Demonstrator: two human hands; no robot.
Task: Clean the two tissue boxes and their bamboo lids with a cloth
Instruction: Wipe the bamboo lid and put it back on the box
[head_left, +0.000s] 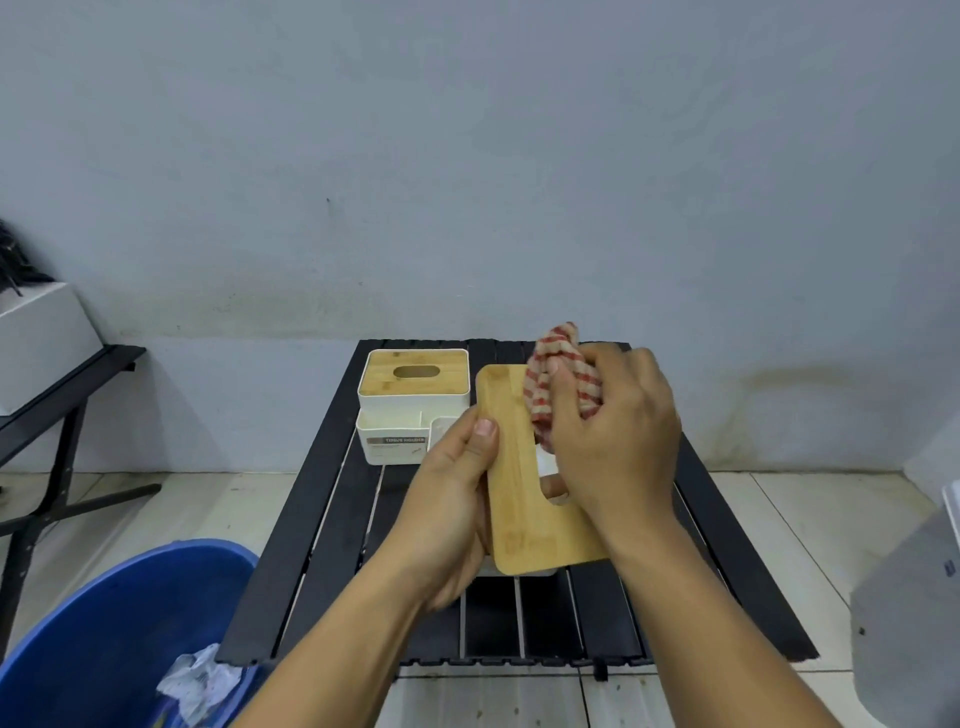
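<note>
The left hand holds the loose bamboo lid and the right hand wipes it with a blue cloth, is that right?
Not quite: the cloth is red-and-beige striped, not blue. The head view shows the left hand holding the loose bamboo lid while the right hand wipes it with that cloth.

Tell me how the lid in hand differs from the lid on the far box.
The held lid is lifted, gripped by the left hand; the far lid sits in its white box. The right hand presses the cloth on the held lid; the far lid is untouched. Both are pale bamboo with a slot.
</note>
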